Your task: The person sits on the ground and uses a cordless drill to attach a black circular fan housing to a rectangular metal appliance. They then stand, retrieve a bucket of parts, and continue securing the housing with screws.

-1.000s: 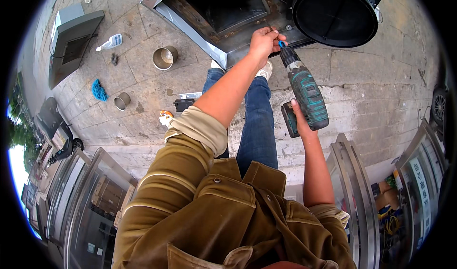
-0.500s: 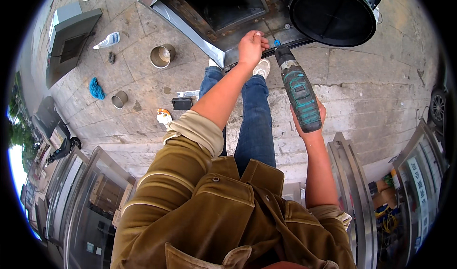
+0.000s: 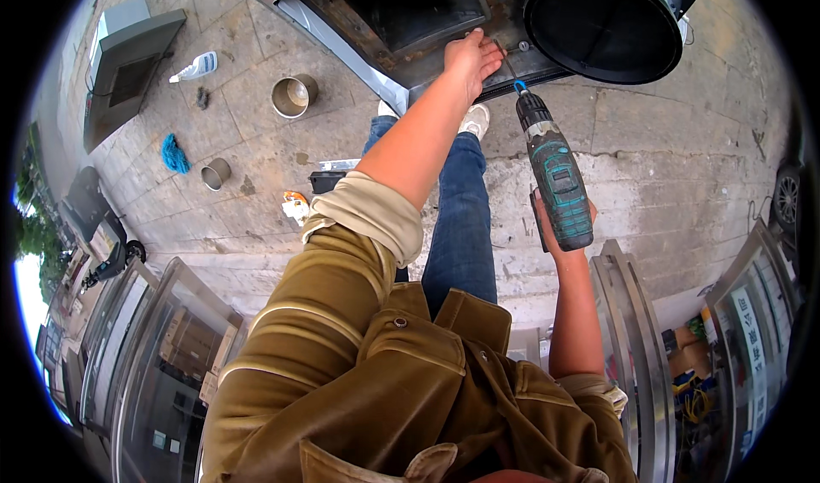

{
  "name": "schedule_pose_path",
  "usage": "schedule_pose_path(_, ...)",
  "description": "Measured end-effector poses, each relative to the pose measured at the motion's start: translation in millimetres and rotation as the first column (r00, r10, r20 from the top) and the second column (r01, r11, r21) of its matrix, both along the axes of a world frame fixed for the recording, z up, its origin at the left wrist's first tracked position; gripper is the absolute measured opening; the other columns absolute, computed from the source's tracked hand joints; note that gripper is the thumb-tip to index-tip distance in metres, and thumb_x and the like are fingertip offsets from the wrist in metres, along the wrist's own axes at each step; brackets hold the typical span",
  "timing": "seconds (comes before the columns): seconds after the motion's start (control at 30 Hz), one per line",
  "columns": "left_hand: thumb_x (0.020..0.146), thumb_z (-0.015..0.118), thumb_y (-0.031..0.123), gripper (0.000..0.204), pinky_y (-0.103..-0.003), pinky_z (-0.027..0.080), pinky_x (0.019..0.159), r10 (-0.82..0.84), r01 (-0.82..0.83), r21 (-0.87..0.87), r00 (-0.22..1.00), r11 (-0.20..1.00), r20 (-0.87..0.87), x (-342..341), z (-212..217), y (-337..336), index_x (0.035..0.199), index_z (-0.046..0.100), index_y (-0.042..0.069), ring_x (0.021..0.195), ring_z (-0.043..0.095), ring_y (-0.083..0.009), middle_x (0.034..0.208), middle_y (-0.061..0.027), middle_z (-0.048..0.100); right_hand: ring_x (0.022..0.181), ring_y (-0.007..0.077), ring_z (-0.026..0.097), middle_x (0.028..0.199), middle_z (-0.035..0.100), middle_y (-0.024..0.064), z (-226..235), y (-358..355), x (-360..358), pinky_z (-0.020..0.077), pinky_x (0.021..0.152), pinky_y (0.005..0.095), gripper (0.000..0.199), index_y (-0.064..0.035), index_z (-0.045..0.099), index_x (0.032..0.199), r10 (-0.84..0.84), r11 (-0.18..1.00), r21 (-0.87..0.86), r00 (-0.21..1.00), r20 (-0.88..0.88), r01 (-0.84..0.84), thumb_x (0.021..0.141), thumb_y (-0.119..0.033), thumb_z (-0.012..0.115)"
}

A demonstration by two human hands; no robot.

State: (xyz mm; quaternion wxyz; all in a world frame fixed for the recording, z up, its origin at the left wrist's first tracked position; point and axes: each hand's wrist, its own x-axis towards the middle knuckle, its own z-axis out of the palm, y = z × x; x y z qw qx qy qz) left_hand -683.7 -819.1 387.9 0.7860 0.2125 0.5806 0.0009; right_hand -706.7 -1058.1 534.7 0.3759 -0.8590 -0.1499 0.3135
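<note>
My right hand (image 3: pixel 589 211) is wrapped round the grip of a black and teal cordless drill (image 3: pixel 559 175). A long thin bit (image 3: pixel 510 61) with a blue ring near the chuck reaches forward from it. The bit's tip is over the inside rim of an opened metal appliance housing (image 3: pixel 418 71), which looks like a range hood. Beside the bit, my left hand (image 3: pixel 472 63) is over the same rim, its fingers stretched out and holding nothing I can see. To the right of the opening, a round black drum-shaped part (image 3: pixel 602 30) is fixed to the housing.
On the paving to the left are a metal pot (image 3: pixel 294 96), a smaller metal cup (image 3: pixel 216 174), a spray bottle (image 3: pixel 195 67), a blue cloth (image 3: pixel 174 154) and a grey angled panel (image 3: pixel 128 73). A black box (image 3: pixel 326 181) lies near my left leg. Glass doors (image 3: pixel 166 355) flank me.
My left hand has moved forward and right, and its curled fingers have straightened. The drill has shifted right and slightly back, and its long bit now shows.
</note>
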Motion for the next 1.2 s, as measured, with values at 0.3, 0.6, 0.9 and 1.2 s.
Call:
schedule_pose_path(0.3, 0.095, 0.043, 0.013, 0.02, -0.031, 0.052, 0.072, 0.014, -0.015, 0.021, 0.998, 1.0, 0.067, -5.8, 12.2, -4.2, 0.103, 0.053, -0.003, 0.088, 0.064, -0.0233, 0.098, -0.0145, 0.063, 0.076, 0.011, 0.06, 0.085, 0.065, 0.0057, -7.3, 1.8, -11.4, 0.0485, 0.072, 0.0263, 0.03, 0.0008, 0.061, 0.095, -0.061, 0.998, 0.011, 0.998, -0.034, 0.062, 0.067, 0.0, 0.072)
schedule_pose_path(0.6, 0.092, 0.049, 0.009, 0.014, -0.027, 0.052, 0.066, 0.018, -0.023, 0.067, 0.996, 0.998, 0.085, -6.2, 4.2, -5.3, 0.1, 0.055, 0.0, 0.079, 0.064, -0.0178, 0.091, -0.0107, 0.065, 0.081, 0.0194, 0.062, 0.09, 0.065, 0.0091, -22.5, -1.5, -16.0, 0.0481, 0.075, 0.0321, 0.026, -0.0024, 0.062, 0.098, 0.018, 1.0, 0.0, 0.998, 0.064, -0.018, 0.077, -0.016, 0.069)
schedule_pose_path(0.9, 0.093, 0.047, 0.011, 0.014, -0.028, 0.051, 0.064, 0.043, -0.051, 0.076, 0.994, 0.996, 0.097, -9.1, 0.9, -5.9, 0.096, 0.055, 0.0, 0.076, 0.064, -0.0192, 0.088, -0.0115, 0.064, 0.071, 0.024, 0.064, 0.079, 0.066, 0.0103, -22.0, 5.0, -13.2, 0.0494, 0.068, 0.034, 0.019, -0.0044, 0.064, 0.087, -0.251, 0.948, 0.135, 0.937, -0.241, 0.289, 0.073, -0.015, 0.072)
schedule_pose_path(1.2, 0.094, 0.044, 0.013, 0.02, -0.029, 0.052, 0.068, 0.039, -0.046, 0.111, 0.997, 0.993, 0.07, -16.9, -7.2, -4.3, 0.101, 0.053, -0.003, 0.082, 0.064, -0.0233, 0.094, -0.0153, 0.063, 0.066, 0.0277, 0.063, 0.075, 0.065, 0.0119, -27.9, -3.5, -10.7, 0.0488, 0.062, 0.0341, 0.015, -0.0045, 0.064, 0.083, -0.218, 0.967, 0.095, 0.959, -0.181, 0.238, 0.071, -0.011, 0.071)
